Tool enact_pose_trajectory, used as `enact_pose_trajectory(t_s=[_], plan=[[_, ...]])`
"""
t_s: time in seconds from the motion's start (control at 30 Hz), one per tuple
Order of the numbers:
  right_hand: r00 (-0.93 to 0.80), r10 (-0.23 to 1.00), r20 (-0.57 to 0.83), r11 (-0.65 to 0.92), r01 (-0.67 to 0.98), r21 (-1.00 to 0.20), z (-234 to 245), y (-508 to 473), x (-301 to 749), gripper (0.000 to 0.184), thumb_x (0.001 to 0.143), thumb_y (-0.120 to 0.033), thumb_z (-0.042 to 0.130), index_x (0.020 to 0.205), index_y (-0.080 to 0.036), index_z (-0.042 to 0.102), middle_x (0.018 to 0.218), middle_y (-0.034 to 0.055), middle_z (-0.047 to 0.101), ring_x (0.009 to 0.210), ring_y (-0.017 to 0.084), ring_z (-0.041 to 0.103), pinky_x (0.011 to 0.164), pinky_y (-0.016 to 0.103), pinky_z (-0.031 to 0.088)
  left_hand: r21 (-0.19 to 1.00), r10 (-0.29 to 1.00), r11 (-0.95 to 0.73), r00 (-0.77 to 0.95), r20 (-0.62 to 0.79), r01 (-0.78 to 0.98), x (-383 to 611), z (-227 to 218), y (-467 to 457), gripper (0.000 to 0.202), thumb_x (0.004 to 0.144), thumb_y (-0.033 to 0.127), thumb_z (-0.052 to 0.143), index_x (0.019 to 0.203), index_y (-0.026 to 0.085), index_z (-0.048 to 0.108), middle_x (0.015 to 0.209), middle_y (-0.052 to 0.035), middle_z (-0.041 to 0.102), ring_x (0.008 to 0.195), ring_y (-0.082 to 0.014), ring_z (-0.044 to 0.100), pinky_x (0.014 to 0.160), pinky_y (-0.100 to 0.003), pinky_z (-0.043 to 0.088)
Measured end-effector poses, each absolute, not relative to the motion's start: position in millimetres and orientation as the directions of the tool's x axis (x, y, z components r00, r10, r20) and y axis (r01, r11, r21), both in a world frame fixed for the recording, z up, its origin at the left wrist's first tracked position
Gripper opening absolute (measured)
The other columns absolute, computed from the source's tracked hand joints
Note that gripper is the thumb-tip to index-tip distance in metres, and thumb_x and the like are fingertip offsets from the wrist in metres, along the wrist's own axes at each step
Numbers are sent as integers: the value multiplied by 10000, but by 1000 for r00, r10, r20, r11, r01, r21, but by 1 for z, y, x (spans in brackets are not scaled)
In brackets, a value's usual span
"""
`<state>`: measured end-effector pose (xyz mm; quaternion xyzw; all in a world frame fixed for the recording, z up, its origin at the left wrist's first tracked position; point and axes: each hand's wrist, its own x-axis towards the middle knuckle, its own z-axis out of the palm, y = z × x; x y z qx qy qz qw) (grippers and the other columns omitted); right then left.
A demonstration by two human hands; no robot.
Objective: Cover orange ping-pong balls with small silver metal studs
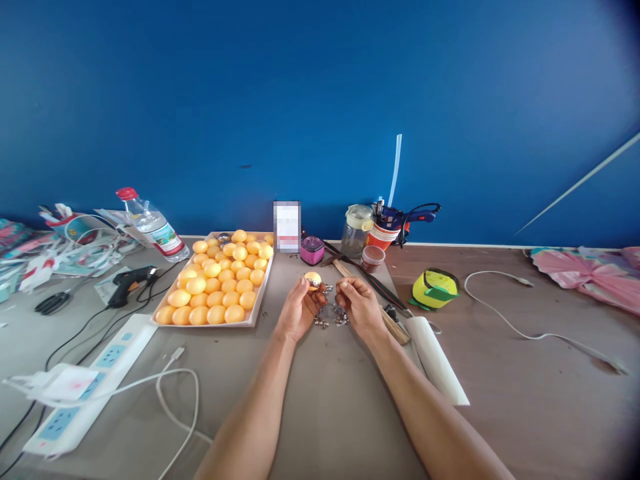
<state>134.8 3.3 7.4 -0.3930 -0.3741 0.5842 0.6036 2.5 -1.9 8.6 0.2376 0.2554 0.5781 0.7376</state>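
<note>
My left hand (301,308) is closed around an orange ping-pong ball (313,279) that has shiny metallic bits at its side. Close by on the right, my right hand (357,303) has its thumb and fingers pinched together; whatever may be between them is too small to make out. The two hands are slightly apart. Below them, small shiny metal pieces (341,316) lie in a loose pile on the grey mat (325,400). To the left, a shallow white tray (263,293) holds many orange ping-pong balls (215,283).
Behind the hands stand a purple box (313,250), a clear jar (354,233) and an orange cup (383,237) of tools. A white roll (435,360) lies right. Leftward are a power strip (95,383), a glue gun (133,285) and a tilted bottle (157,230).
</note>
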Motion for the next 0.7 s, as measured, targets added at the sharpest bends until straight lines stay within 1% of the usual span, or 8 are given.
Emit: enact_pose_trajectory(t_s=[0.07, 0.13, 0.27, 0.4, 0.57, 0.7], plan=[[-29, 999, -30, -40, -450, -892, 11, 1, 134, 236, 632, -347, 698, 760, -182, 589, 668, -23, 580, 474, 69, 443, 459, 216, 311, 646, 972, 224, 215, -94, -730, 3, 9, -2, 279, 757, 393, 643, 843, 131, 599, 766, -46, 635, 609, -110, 569, 637, -249, 452], [-62, 998, -29, -54, -460, -886, 12, -1, 132, 230, 626, -323, 703, 775, -186, 594, 683, -18, 597, 472, 70, 447, 463, 219, 315, 643, 971, 223, 222, -84, -733, 3, 9, -2, 283, 751, 394, 651, 849, 134, 598, 767, -44, 633, 626, -114, 572, 644, -250, 452], [-50, 998, 23, -2, -442, -897, 10, -3, 127, 162, 669, -295, 682, 720, -187, 573, 609, -42, 551, 465, 65, 411, 467, 213, 292, 643, 977, 203, 201, -77, -739, 4, 10, -3, 278, 747, 389, 658, 855, 139, 602, 794, -39, 628, 661, -121, 575, 664, -258, 455], [-78, 995, 66, 28, -412, -911, 6, -4, 125, 133, 695, -282, 669, 721, -186, 581, 593, -44, 531, 511, 74, 402, 514, 217, 310, 658, 977, 187, 206, -50, -730, 5, 9, -3, 266, 750, 386, 658, 827, 135, 616, 759, -28, 614, 636, -111, 556, 665, -260, 451], [-93, 993, 68, 24, -410, -912, 3, -3, 124, 124, 701, -280, 664, 720, -185, 587, 606, -37, 544, 523, 78, 405, 526, 223, 311, 663, 977, 179, 213, -30, -727, 7, 7, -3, 206, 765, 322, 656, 836, 131, 626, 748, -28, 608, 642, -107, 545, 664, -249, 442], [-87, 994, 59, 18, -416, -909, 3, -3, 123, 130, 689, -275, 674, 705, -181, 585, 591, -38, 552, 508, 75, 397, 515, 222, 301, 669, 975, 166, 223, -1, -724, 8, 4, -2, 197, 777, 319, 644, 844, 135, 620, 758, -24, 598, 649, -104, 535, 667, -250, 444]])
